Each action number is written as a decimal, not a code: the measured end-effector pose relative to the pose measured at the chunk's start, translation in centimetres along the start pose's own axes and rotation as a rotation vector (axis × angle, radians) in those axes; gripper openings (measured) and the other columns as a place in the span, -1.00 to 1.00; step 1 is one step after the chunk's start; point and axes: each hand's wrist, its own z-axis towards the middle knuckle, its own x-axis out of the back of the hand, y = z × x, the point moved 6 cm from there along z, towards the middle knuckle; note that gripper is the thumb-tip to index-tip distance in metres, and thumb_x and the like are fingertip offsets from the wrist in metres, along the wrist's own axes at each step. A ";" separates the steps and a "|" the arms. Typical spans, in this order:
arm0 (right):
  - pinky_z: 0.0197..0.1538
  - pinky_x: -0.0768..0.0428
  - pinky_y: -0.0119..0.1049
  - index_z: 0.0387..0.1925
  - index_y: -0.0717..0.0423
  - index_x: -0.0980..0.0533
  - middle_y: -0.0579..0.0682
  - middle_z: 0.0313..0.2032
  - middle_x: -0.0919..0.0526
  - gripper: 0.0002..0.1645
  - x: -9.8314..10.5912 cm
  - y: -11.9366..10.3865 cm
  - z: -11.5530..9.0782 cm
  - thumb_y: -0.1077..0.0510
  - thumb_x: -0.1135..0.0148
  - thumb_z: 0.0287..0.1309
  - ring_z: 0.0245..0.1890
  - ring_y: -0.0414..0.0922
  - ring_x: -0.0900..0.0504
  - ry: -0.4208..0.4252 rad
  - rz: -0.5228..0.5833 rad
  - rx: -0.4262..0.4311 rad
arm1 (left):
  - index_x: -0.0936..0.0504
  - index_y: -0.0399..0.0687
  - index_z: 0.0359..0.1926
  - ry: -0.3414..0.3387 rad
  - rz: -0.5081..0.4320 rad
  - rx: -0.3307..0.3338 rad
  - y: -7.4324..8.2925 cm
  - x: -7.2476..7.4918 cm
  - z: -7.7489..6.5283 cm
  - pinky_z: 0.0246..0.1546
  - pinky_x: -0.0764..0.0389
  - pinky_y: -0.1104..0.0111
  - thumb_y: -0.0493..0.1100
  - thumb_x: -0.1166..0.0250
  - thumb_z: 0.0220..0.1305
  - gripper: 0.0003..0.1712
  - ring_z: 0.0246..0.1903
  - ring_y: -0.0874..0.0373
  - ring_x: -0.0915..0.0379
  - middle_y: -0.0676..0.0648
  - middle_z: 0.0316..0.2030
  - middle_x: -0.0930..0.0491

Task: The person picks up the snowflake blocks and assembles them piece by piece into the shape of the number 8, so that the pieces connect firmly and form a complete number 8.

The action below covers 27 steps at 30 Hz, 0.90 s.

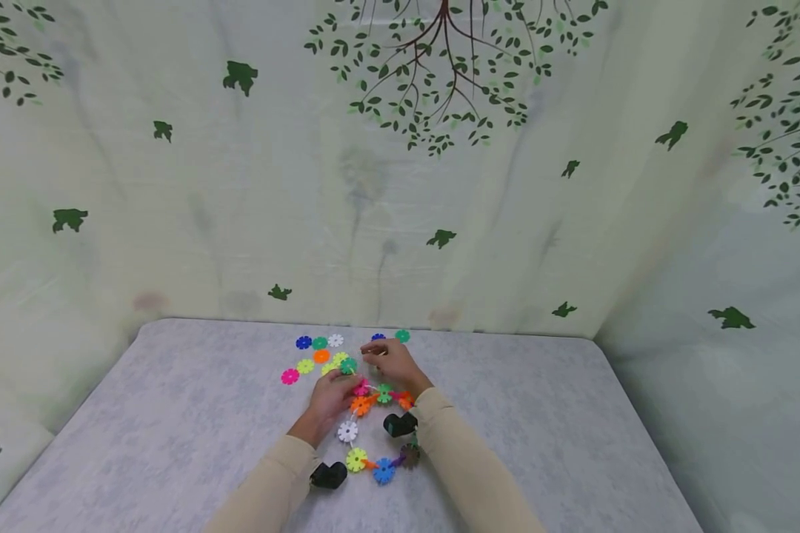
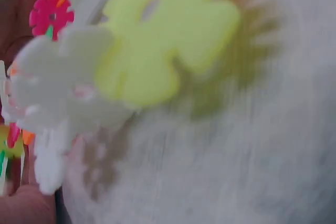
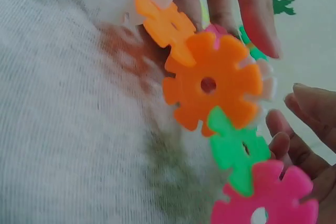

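Note:
A chain of colourful notched flower discs [image 1: 361,406] curves over the table between the forearms. My left hand [image 1: 332,396] grips its upper left part, fingertips by a pink disc [image 1: 361,388], with a green disc [image 1: 348,366] just past them. My right hand [image 1: 395,364] is raised right of that, thumb and fingers apart; in the right wrist view its bent fingers [image 3: 302,153] show nothing between them. That view also has an orange disc [image 3: 199,85] and a green one [image 3: 239,150] of the chain up close. In the left wrist view a yellow disc [image 2: 163,40] overlaps a white one [image 2: 58,85].
Loose flower discs lie at the back left, among them a pink [image 1: 290,377], an orange [image 1: 321,356] and a white one [image 1: 335,340]. A green disc [image 1: 402,335] lies behind my right hand. A leaf-print cloth [image 1: 373,222] hangs behind the grey table [image 1: 173,414].

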 end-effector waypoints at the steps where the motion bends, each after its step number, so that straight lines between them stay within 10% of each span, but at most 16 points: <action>1: -0.23 -0.57 -0.31 -0.02 0.16 -0.62 -0.05 -0.16 -0.65 -0.72 0.3 0.2 -0.1 0.14 -0.19 0.31 -0.23 -0.10 -0.53 0.014 0.011 -0.006 | -0.04 -0.39 0.40 0.013 -0.019 -0.002 -0.1 -0.1 -0.2 0.19 -0.43 0.10 -0.14 -0.22 0.36 -0.22 0.08 -0.08 -0.43 -0.32 0.14 -0.42; 8: -0.25 -0.56 -0.32 -0.14 0.14 -0.65 -0.05 -0.24 -0.63 -0.78 2.1 0.6 -0.9 0.11 -0.23 0.28 -0.26 -0.12 -0.52 0.093 -0.129 0.020 | -0.06 -0.42 0.37 0.130 -0.071 -0.012 -0.8 -0.7 -2.0 -0.04 -0.61 0.29 -0.12 -0.25 0.33 -0.21 -0.09 0.04 -0.51 -0.33 0.08 -0.44; 18: -0.19 -0.58 -0.29 -0.16 0.12 -0.65 -0.04 -0.25 -0.61 -0.80 3.4 1.4 -0.8 0.11 -0.24 0.27 -0.26 -0.09 -0.51 0.088 -0.196 -0.057 | -0.45 -0.45 0.14 0.016 0.157 -0.040 0.4 2.0 -2.4 -0.17 -0.65 0.34 -0.17 -0.08 0.46 -0.58 -0.28 0.10 -0.65 -0.27 -0.14 -0.60; 27: -0.02 -0.58 -0.15 0.02 0.13 -0.60 0.08 -0.12 -0.63 -0.63 1.2 1.6 1.9 0.15 -0.33 0.17 -0.13 -0.01 -0.56 0.043 -0.165 -0.119 | -0.46 -0.51 0.10 -0.028 0.066 0.087 -0.4 3.9 -1.9 -0.16 -0.65 0.30 -0.26 -0.09 0.42 -0.62 -0.32 0.11 -0.66 -0.19 -0.29 -0.66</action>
